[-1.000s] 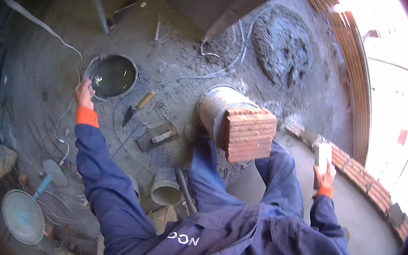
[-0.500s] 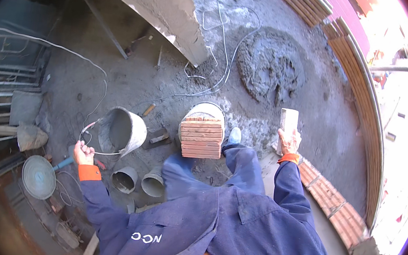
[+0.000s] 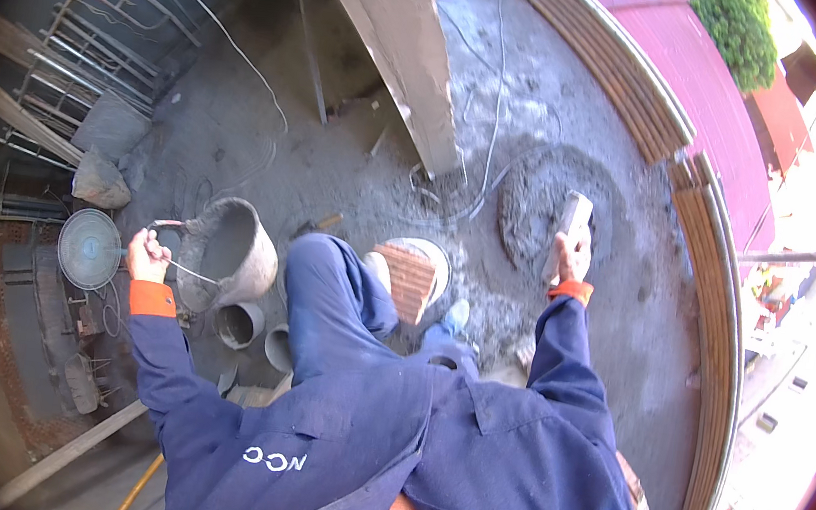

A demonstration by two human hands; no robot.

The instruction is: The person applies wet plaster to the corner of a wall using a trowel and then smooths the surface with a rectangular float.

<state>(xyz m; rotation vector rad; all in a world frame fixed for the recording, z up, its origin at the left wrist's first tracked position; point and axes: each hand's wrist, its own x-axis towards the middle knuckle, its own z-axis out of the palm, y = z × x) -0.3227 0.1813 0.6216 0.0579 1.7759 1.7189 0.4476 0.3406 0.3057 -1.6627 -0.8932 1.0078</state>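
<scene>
My left hand (image 3: 148, 255) is closed round the wire handle of a mortar-caked bucket (image 3: 254, 260). The bucket leans with its mouth toward the upper left, and grey residue coats its inside. On the right, my right hand (image 3: 574, 255) grips a pale oblong block (image 3: 575, 214), whose exact kind I cannot make out. Beyond that hand spreads a round heap of wet grey mortar (image 3: 525, 203). Between my arms, a stack of reddish bricks (image 3: 407, 281) rests on a white round bucket (image 3: 441, 264), near my feet.
Two small pots (image 3: 239, 324) stand by the large bucket. A round fan (image 3: 90, 249) and metal frames (image 3: 99, 54) are at the left. A plastered column (image 3: 393, 32) rises ahead, with a cable (image 3: 498, 94) beside it. Stacked brown strips (image 3: 715, 340) line the right edge.
My body and view have turned, and one leg has stepped forward. My left hand has kept the bucket by its handle, while my right hand has carried the pale block closer to the mortar.
</scene>
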